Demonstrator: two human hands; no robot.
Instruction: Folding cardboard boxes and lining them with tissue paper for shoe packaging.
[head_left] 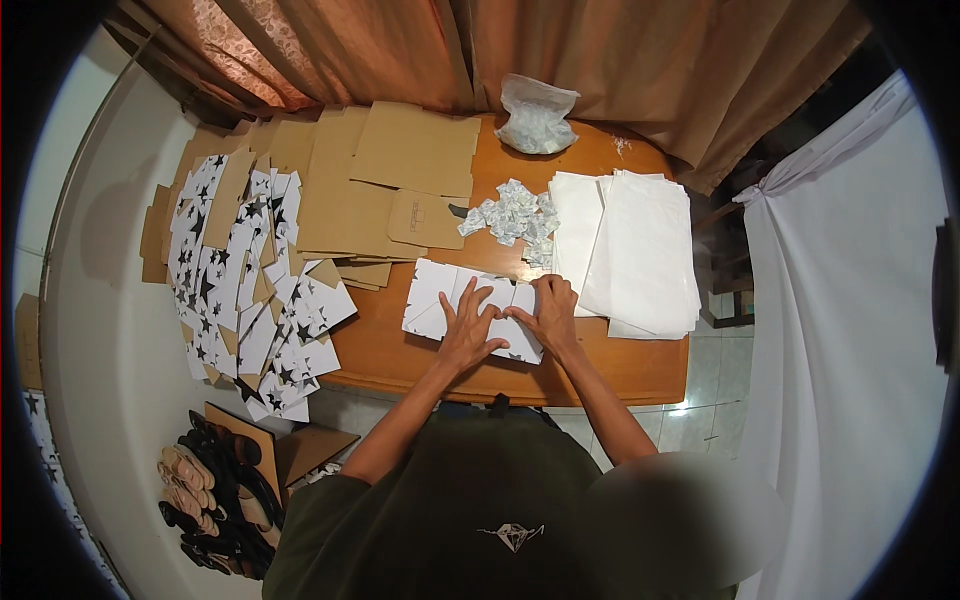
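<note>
A white cardboard box (428, 300) printed with black stars lies at the near edge of the wooden table, with fold lines across its top. My left hand (468, 328) rests on the box, its fingers spread apart over the upper face. At the right end of the box, my right hand (550, 312) has its fingers curled over the far edge and its thumb pointing inward across the top. The two hands nearly meet at the thumb and fingertips. What lies under my right fingers is hidden.
Star-printed cardboard pieces (205, 290) and brown cardboard sheets (410, 150) cover the table's left side. A heap of small whitish packets (515, 212) lies beyond the box. White paper sheets (640, 250) are stacked right, and a clear plastic bag (537, 120) stands behind. Shoes (215, 490) sit lower left.
</note>
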